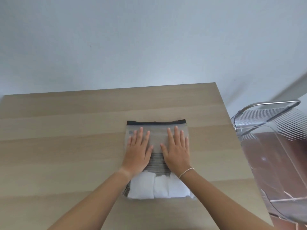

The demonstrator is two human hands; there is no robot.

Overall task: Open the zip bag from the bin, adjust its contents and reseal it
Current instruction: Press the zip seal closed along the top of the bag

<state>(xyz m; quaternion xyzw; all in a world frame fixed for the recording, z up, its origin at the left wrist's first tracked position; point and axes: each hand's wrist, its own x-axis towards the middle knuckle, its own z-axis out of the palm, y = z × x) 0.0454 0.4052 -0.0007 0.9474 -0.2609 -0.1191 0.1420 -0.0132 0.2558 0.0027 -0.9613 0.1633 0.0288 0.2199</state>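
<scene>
While the frosted zip bag (pixel 157 156) is lying flat on the wooden table (pixel 66 146), the left hand (pixel 137 151) and right hand (pixel 177 151) are pressing down on it side by side, palms flat, fingers spread, gripping nothing; folded white cloths (pixel 157 186) are sitting inside near the wrists.

The zip bag (pixel 157 135) lies flat in the middle of the frame, its black zip strip (pixel 156 122) along the far edge, running left to right. Its frosted upper half looks slack and nearly see-through. The lower half is packed — grey-striped fabric (pixel 157 163) in the centre, and white rolled cloth (pixel 159 188) side by side along the near edge. The clear bin (pixel 274 146) sits at the right edge of the frame.
</scene>
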